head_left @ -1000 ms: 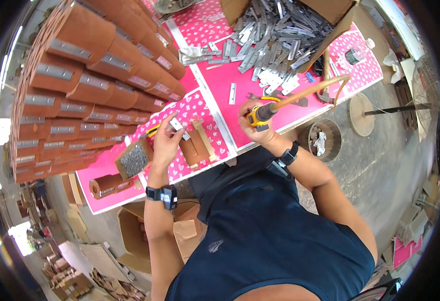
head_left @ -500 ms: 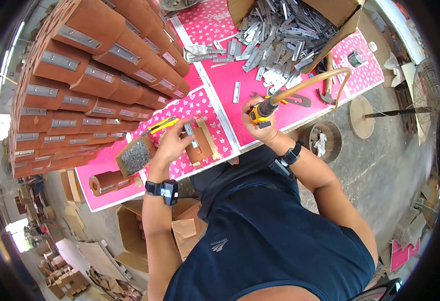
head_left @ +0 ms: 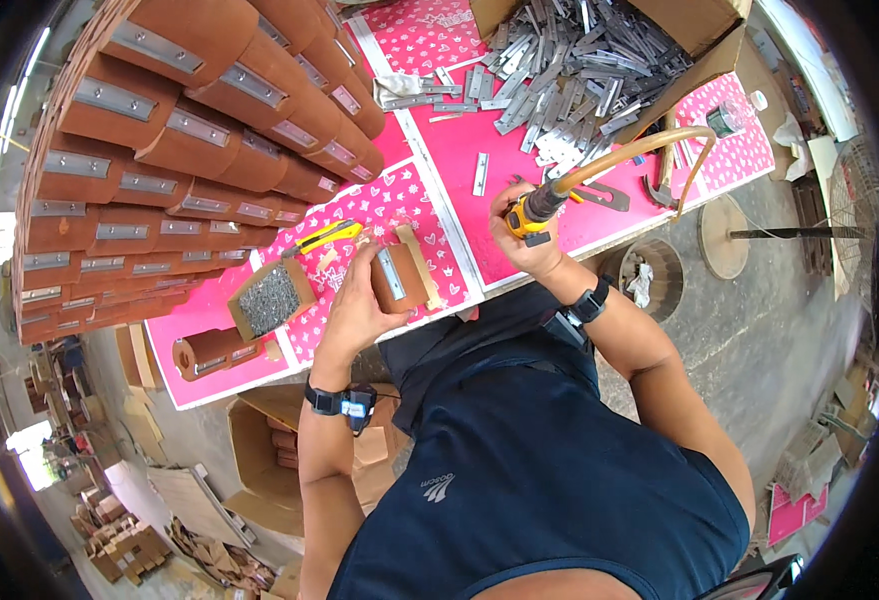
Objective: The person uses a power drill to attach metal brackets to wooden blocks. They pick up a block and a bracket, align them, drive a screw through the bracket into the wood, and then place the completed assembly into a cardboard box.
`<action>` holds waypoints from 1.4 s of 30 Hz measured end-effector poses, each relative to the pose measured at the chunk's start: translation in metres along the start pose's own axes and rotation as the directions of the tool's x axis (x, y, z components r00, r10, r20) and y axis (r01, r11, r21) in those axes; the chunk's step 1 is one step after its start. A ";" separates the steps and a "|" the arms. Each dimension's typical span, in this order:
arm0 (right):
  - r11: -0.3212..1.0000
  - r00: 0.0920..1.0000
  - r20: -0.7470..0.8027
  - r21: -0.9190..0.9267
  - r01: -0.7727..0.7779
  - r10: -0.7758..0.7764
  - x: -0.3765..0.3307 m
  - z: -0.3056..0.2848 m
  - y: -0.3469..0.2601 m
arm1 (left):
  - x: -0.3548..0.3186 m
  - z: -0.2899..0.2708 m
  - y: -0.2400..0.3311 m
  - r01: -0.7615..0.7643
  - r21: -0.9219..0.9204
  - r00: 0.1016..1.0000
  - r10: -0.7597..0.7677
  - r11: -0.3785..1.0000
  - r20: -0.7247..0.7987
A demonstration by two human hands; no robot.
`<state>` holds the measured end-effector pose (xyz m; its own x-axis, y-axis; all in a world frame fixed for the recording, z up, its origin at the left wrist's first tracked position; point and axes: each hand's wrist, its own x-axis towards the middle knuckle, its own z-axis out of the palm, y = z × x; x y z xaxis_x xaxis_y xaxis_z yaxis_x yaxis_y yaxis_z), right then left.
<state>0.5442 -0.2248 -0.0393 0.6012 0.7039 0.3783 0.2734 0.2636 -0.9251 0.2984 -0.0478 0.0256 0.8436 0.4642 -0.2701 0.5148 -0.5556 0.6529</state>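
Observation:
In front of me on the pink patterned table lies a reddish-brown block (head_left: 414, 279), with a narrow silver metal plate (head_left: 390, 273) along its top. My left hand (head_left: 352, 310) holds this block, fingers along its left side and thumb at its near edge. A yellow and black power screwdriver (head_left: 536, 207) with a brown hose (head_left: 619, 160) is gripped in my right hand (head_left: 525, 245), above the table to the right of the block. A tan strip (head_left: 418, 262) lies against the block's right side.
Stacked brown pieces with metal plates (head_left: 149, 185) rise at the left. Near them are a box of small screws (head_left: 267, 303), a yellow utility knife (head_left: 329, 237) and a brown cylinder (head_left: 209, 354). A heap of metal plates (head_left: 569, 80) spills from a carton; a hammer (head_left: 662, 185) lies right.
My left hand has let go of the metal plate, now lying on the block, and has moved down to hold the block's side. My right hand still holds the screwdriver.

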 end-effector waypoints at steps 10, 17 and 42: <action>1.000 0.992 -0.123 -0.001 -0.002 0.001 0.003 0.009 -0.002 | -0.014 -0.006 -0.044 -0.086 -0.228 0.847 -0.049 0.970 -0.529; 1.000 0.991 -0.130 -0.010 0.017 -0.019 0.007 0.013 -0.002 | -0.034 -0.067 -0.151 0.482 0.348 0.802 -0.245 0.804 -0.545; 0.998 1.000 0.011 0.060 -0.014 0.013 0.014 0.024 -0.027 | -0.065 -0.004 -0.068 -0.285 -0.908 0.747 -0.522 0.308 -0.412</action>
<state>0.5268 -0.2060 -0.0098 0.5963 0.7147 0.3656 0.2194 0.2929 -0.9306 0.2077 -0.0370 0.0017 0.2978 0.9210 -0.2510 -0.2209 0.3223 0.9205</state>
